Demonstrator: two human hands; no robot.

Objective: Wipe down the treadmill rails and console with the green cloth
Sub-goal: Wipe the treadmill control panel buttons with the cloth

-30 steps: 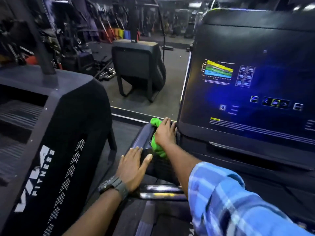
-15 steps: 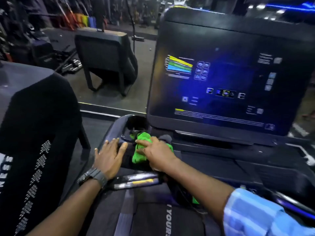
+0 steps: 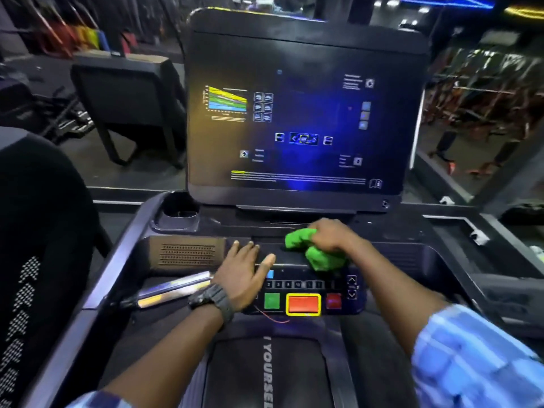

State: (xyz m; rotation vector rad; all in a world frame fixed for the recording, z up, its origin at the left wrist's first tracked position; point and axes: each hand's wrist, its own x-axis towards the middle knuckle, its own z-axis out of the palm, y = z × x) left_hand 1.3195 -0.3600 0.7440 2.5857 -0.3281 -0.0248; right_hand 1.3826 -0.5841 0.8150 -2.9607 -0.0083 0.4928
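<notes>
My right hand (image 3: 332,235) grips the bunched green cloth (image 3: 316,251) and presses it on the dark console deck (image 3: 397,254) just below the big screen (image 3: 297,113). My left hand (image 3: 243,272), with a dark watch on the wrist, lies flat with fingers spread on the deck beside the button panel (image 3: 306,295). The panel has green, orange and red buttons. The left rail (image 3: 117,260) runs along the console's left edge. A shiny metal grip bar (image 3: 173,290) lies left of my left hand.
A cup holder (image 3: 179,213) sits at the console's back left. Another black machine (image 3: 38,245) stands close on the left. The treadmill belt (image 3: 265,375) lies below the console. A dark padded bench (image 3: 129,92) and racks of gym gear stand behind.
My right hand has slid the cloth rightward from the left cup holder area to the middle of the deck. My left hand moved from the left rail onto the panel. The view turned right.
</notes>
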